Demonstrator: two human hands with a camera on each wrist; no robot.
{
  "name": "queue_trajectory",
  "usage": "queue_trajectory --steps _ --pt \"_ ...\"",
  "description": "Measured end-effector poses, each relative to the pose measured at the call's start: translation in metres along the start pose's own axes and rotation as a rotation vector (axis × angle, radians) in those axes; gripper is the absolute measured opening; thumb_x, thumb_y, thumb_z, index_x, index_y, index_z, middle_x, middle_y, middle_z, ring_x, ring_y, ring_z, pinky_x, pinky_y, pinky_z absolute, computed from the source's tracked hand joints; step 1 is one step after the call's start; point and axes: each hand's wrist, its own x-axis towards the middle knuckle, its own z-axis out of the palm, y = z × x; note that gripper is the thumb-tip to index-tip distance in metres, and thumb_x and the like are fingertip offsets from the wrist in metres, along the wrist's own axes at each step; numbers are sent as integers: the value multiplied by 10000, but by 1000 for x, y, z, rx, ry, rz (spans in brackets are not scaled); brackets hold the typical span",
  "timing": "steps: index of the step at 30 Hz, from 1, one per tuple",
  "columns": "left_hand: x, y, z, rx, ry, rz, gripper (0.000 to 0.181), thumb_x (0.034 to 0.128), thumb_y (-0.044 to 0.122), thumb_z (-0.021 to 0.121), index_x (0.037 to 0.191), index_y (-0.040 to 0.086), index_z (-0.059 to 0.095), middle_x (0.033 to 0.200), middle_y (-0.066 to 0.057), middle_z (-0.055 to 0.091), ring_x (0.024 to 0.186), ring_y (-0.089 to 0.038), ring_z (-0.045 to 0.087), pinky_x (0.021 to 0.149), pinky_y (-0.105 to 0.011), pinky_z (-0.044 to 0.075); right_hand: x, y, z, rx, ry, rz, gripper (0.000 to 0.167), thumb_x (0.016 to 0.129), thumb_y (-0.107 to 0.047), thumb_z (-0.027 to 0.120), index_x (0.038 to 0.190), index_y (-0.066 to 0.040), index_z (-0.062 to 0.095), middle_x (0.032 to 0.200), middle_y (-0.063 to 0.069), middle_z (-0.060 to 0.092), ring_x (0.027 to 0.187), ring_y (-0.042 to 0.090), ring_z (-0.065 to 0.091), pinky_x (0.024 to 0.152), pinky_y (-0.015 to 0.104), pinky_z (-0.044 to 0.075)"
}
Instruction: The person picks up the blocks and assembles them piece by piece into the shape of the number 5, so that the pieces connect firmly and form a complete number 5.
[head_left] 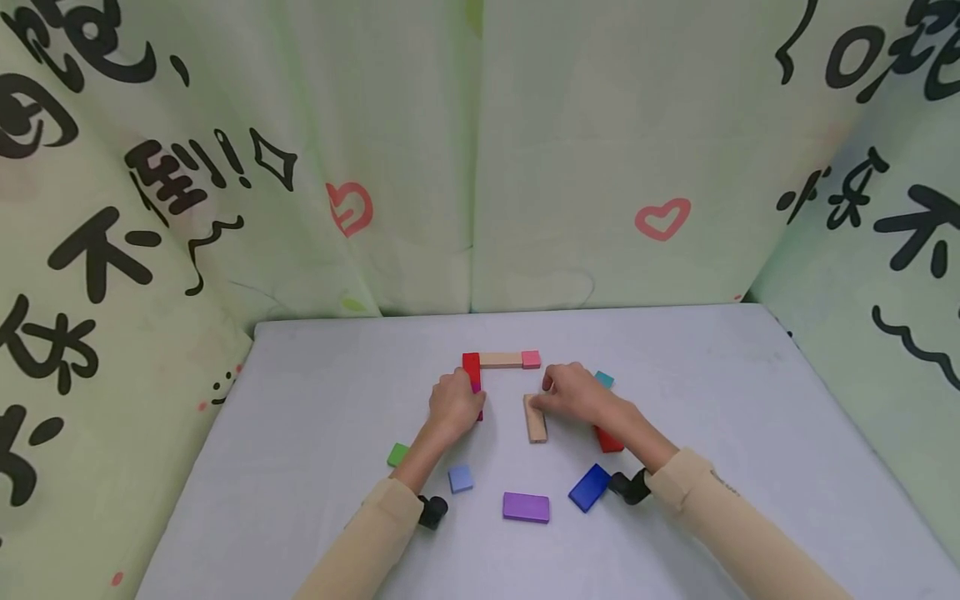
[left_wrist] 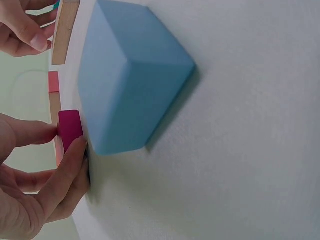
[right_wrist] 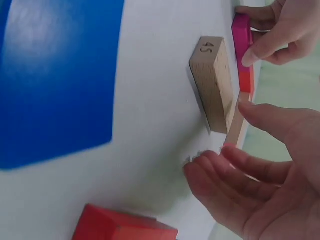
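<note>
My left hand (head_left: 455, 403) pinches a magenta block (left_wrist: 70, 129) between thumb and fingers, at the near end of a red block (head_left: 470, 362). From the red block's far end a wooden block (head_left: 500, 360) runs right to a small pink block (head_left: 531, 359). Over the table, my right hand (head_left: 576, 392) is beside a second wooden block (head_left: 536, 419); in the right wrist view its thumb and fingers stand apart, with nothing between them, near that wooden block (right_wrist: 212, 85).
Nearer the front lie a purple block (head_left: 526, 507), a dark blue block (head_left: 589, 487), a light blue block (head_left: 461, 478) and a green block (head_left: 398, 454). A red block (head_left: 609, 440) and a teal block (head_left: 603, 379) are by the right forearm. Printed curtains surround the table.
</note>
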Motion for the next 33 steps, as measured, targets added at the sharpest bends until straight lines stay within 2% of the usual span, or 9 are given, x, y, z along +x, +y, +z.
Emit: queue_trajectory --steps 6,9,13,18,26,30,33 --pt "1 0 0 6 -4 -12 303 947 151 742 1123 -48 596 752 -111 581 583 -194 584 534 -248 498 -4 -8 8 32 -8 94 485 947 -363 740 1134 73 639 726 68 604 657 179 567 575 264 430" --pt "1 0 1 15 -5 -19 329 947 159 746 1153 -47 594 774 -113 587 602 -195 587 557 -259 518 -5 -13 13 46 -9 110 512 926 -388 758 1113 67 616 690 64 542 624 181 547 545 260 373" --pt "1 1 0 12 -11 -28 326 952 163 742 1155 -44 594 763 -111 582 590 -196 582 548 -248 499 -5 -17 19 10 -7 112 462 892 -374 799 1008 25 597 671 40 482 584 170 514 525 252 337" --pt "1 1 -1 9 -18 -30 314 957 166 735 1143 -46 596 731 -106 570 554 -188 564 512 -223 454 -5 -20 22 -29 -7 137 402 866 -324 836 894 -15 580 648 31 448 559 176 504 513 253 346" --pt "0 1 -2 5 -9 -6 264 958 141 725 1082 -51 593 717 -110 566 542 -190 564 500 -222 441 -8 -25 24 -52 -8 99 288 885 -216 817 824 -38 598 631 56 531 559 194 545 528 274 380" --pt "1 0 -2 13 -3 2 259 954 139 730 1067 -53 598 711 -107 562 541 -190 562 496 -224 434 -12 -27 24 -71 -19 84 202 931 -172 755 942 -6 640 690 70 572 609 195 562 571 286 420" --pt "1 1 -1 14 0 -1 269 952 140 732 1079 -55 596 721 -108 563 554 -193 564 504 -232 438 -14 -28 24 -102 -18 58 220 930 -127 738 1075 17 657 809 84 615 689 194 566 613 299 459"
